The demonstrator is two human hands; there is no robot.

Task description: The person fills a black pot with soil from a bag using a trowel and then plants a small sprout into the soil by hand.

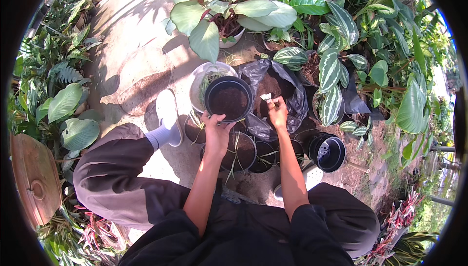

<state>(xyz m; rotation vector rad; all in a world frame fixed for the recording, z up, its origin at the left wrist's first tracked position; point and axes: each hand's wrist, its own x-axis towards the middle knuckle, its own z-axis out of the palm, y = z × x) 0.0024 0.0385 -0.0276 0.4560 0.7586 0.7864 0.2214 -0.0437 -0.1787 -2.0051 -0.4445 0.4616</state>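
Observation:
My left hand (216,130) grips the near rim of a round black plastic pot (229,99) with dark soil in it. The pot is held up over the edge of a white basin (197,79) that has thin green grass-like leaves inside. To the right, my right hand (278,111) holds a small trowel or scoop (266,97) with a pale tip; its handle is mostly hidden by my fingers. That hand is over an open black plastic bag (298,103) of brown soil (272,85).
Below my hands stand several soil-filled pots (239,150) with thin seedlings. Stacked black pots (327,153) are by my right knee. Potted leafy plants (331,72) crowd the right and top. A terracotta pot (36,178) is at the far left. My slippered foot (169,116) rests on the concrete.

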